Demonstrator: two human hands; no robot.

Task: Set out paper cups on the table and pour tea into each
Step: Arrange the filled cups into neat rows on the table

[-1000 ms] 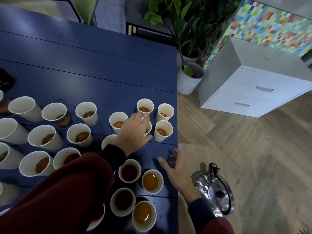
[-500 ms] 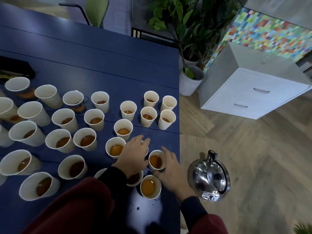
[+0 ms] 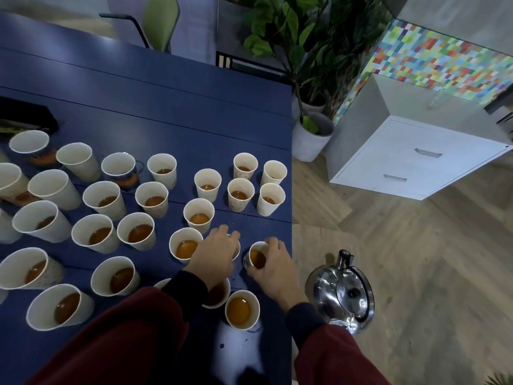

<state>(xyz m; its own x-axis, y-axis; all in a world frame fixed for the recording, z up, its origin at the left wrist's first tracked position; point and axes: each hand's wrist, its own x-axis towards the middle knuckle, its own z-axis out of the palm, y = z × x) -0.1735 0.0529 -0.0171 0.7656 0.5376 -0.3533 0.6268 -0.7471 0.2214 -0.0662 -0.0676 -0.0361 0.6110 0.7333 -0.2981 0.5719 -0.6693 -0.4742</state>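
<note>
paper cups [image 3: 104, 200] – matt | kettle [image 3: 340, 294] – glossy metal | floor [image 3: 416, 259] – wood

cups [image 3: 198, 216] on table [image 3: 166, 107] | kettle [image 3: 342, 294] on floor – right of table | cabinet [image 3: 410, 151] behind kettle

Office: filing cabinet [image 3: 410, 159], green desk chair [image 3: 161, 20]

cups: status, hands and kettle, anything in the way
Left hand curled over middle cup. Right hand grips edge cup, tea in it. Kettle off table, unheld. Filled cups crowd both hands.
</note>
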